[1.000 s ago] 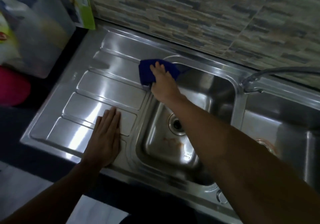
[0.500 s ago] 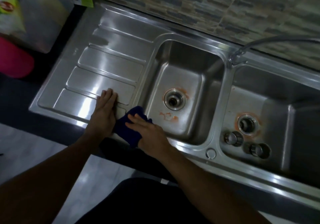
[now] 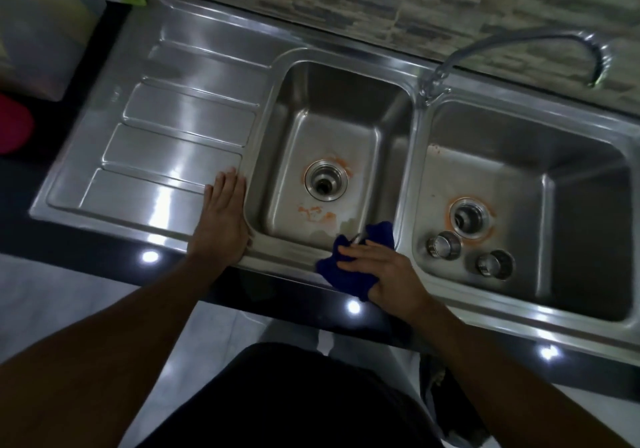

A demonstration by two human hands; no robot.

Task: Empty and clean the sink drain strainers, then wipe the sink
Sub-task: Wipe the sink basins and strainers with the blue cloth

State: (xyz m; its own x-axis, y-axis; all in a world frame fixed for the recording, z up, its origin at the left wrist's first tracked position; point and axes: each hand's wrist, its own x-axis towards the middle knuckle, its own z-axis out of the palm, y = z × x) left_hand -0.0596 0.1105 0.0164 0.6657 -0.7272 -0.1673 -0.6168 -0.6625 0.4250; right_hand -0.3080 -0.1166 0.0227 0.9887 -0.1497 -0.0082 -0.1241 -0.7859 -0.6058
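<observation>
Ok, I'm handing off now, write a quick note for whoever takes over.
Left hand: flat and empty on the drainboard edge.
Right hand: pressing the blue cloth on the front rim of the left basin.
Both strainers lie loose in the right basin, out of their drains.
Left: orange stains around both drains, then refit strainers.

2 basins [image 3: 346,111], 2 strainers [image 3: 443,245], 1 cloth [image 3: 349,281], 1 tap [image 3: 519,42], 2 hands [image 3: 221,222].
</observation>
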